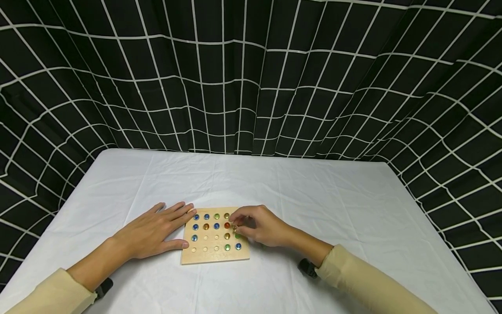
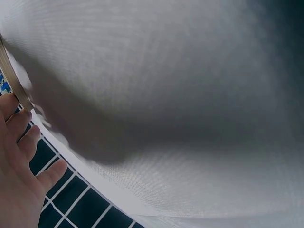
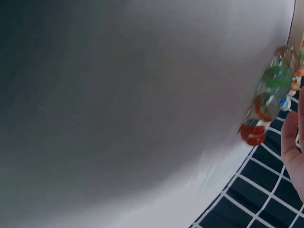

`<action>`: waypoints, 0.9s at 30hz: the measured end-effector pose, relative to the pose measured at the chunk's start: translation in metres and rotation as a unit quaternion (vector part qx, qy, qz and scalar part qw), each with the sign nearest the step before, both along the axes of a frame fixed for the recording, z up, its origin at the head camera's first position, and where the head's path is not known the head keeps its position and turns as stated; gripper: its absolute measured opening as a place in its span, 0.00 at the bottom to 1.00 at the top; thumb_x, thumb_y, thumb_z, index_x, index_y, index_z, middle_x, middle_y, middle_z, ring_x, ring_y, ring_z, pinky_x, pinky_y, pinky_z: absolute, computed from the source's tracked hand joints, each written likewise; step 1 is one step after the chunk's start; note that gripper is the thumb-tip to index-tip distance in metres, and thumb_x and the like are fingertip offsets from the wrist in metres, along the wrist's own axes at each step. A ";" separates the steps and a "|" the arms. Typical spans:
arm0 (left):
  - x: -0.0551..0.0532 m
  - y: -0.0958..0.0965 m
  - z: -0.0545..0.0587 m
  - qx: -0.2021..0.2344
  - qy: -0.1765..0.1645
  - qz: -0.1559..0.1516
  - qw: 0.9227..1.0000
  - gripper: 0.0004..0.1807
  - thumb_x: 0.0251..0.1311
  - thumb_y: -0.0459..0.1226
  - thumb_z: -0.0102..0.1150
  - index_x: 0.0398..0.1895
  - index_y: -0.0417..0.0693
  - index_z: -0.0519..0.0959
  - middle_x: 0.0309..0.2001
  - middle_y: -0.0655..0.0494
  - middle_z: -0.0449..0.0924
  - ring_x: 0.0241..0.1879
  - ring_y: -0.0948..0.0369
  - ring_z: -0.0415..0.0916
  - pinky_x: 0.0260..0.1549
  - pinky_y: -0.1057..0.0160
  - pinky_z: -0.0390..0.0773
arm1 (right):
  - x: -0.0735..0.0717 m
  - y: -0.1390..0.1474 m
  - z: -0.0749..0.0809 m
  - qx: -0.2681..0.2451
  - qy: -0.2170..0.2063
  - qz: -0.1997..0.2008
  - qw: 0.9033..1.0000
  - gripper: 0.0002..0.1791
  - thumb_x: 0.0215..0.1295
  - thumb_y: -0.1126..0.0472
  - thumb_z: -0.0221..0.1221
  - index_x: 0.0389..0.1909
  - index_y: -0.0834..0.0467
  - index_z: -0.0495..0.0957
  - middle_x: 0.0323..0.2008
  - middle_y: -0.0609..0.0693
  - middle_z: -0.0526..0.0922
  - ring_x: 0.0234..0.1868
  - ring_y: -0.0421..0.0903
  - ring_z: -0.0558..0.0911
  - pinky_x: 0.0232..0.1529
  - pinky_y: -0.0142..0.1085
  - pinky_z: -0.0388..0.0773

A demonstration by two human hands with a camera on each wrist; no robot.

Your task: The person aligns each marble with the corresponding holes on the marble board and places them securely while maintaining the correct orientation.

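Wooden board lay flat on the white cloth, between the two hands, coloured glass marbles seated along its rows; several hollows towards the lower left were bare. Left hand: fingers straight and spread, nothing gripped, fingertips and thumb resting at the board's left edge. Right hand: over the board's right side, thumb and index finger curled almost together, pinching a gold marble; whether it sat in its hollow was hard to tell behind the fingers. Right wrist view, blurred: a clear tube-like holder with red, green and orange marbles beside the board. Black curtain, white grid, beyond.
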State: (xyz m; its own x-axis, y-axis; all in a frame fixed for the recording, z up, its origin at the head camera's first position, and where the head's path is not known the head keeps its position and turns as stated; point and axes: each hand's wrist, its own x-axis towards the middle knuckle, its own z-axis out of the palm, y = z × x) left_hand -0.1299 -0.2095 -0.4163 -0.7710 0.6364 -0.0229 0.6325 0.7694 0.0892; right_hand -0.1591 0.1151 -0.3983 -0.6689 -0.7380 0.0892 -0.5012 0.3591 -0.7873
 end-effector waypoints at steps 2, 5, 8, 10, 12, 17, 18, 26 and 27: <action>0.000 0.000 0.000 -0.002 0.002 -0.001 1.000 0.46 0.66 0.70 0.39 0.78 0.53 0.59 0.76 0.55 0.58 0.74 0.52 0.56 0.67 0.38 0.59 | 0.001 -0.003 0.001 -0.001 0.000 0.010 1.000 0.12 0.64 0.72 0.63 0.48 0.64 0.82 0.43 0.51 0.86 0.43 0.39 0.82 0.48 0.37 0.80; 0.000 0.000 0.000 -0.003 0.007 -0.003 1.000 0.46 0.66 0.70 0.39 0.78 0.53 0.59 0.76 0.54 0.59 0.74 0.51 0.57 0.66 0.37 0.59 | 0.003 -0.009 0.003 0.006 -0.002 0.020 1.000 0.12 0.65 0.72 0.63 0.49 0.63 0.82 0.43 0.50 0.86 0.44 0.39 0.82 0.51 0.35 0.80; 0.001 0.000 0.000 0.001 0.009 -0.003 1.000 0.45 0.66 0.70 0.40 0.77 0.53 0.60 0.75 0.54 0.60 0.74 0.51 0.57 0.66 0.37 0.60 | 0.004 -0.014 0.005 0.019 0.000 0.024 1.000 0.12 0.65 0.71 0.63 0.49 0.61 0.82 0.42 0.48 0.86 0.43 0.36 0.81 0.50 0.34 0.79; 0.001 0.000 0.001 0.002 0.009 -0.004 1.000 0.45 0.66 0.70 0.39 0.77 0.52 0.60 0.75 0.54 0.60 0.74 0.51 0.58 0.66 0.37 0.60 | 0.005 -0.018 0.007 0.027 0.000 0.027 0.999 0.12 0.65 0.70 0.63 0.49 0.60 0.82 0.42 0.48 0.85 0.43 0.35 0.80 0.49 0.33 0.79; 0.001 0.000 0.002 0.002 0.006 -0.003 1.000 0.45 0.66 0.70 0.39 0.77 0.53 0.60 0.75 0.54 0.60 0.74 0.51 0.57 0.66 0.37 0.60 | 0.006 -0.021 0.007 0.032 0.003 0.031 0.999 0.12 0.66 0.70 0.63 0.49 0.60 0.82 0.43 0.48 0.85 0.43 0.33 0.80 0.49 0.32 0.79; 0.001 0.000 0.003 0.002 0.006 -0.007 1.000 0.45 0.67 0.69 0.38 0.78 0.52 0.59 0.75 0.53 0.59 0.74 0.51 0.57 0.66 0.37 0.60 | 0.009 -0.027 0.006 0.034 0.001 0.040 0.999 0.12 0.66 0.70 0.63 0.49 0.60 0.82 0.44 0.48 0.85 0.45 0.33 0.81 0.50 0.31 0.78; 0.001 0.000 0.003 0.004 0.007 -0.009 1.000 0.45 0.67 0.69 0.38 0.77 0.52 0.60 0.75 0.53 0.60 0.74 0.51 0.57 0.66 0.37 0.60 | 0.009 -0.029 0.005 0.032 -0.001 0.043 0.999 0.12 0.65 0.70 0.64 0.49 0.60 0.82 0.44 0.48 0.85 0.45 0.34 0.81 0.50 0.31 0.79; 0.000 0.000 0.001 0.013 0.007 -0.005 1.000 0.45 0.66 0.69 0.41 0.77 0.53 0.60 0.75 0.54 0.60 0.74 0.52 0.57 0.66 0.38 0.60 | 0.011 -0.035 0.003 0.034 0.009 0.065 0.997 0.11 0.65 0.69 0.64 0.47 0.61 0.83 0.43 0.49 0.86 0.42 0.33 0.81 0.45 0.27 0.79; 0.000 0.000 0.001 0.014 0.009 -0.007 1.000 0.45 0.66 0.69 0.41 0.77 0.52 0.61 0.75 0.54 0.60 0.74 0.51 0.58 0.66 0.37 0.60 | 0.012 -0.036 0.003 0.038 0.015 0.066 0.997 0.11 0.65 0.69 0.65 0.47 0.60 0.83 0.43 0.48 0.86 0.42 0.33 0.80 0.45 0.27 0.79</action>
State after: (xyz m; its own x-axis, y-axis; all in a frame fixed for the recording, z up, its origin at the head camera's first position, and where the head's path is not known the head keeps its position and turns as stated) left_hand -0.1300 -0.2097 -0.4155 -0.7626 0.6468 0.0092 0.6444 0.7584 0.0984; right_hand -0.1473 0.0794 -0.3953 -0.5630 -0.8251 0.0473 -0.5706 0.3467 -0.7445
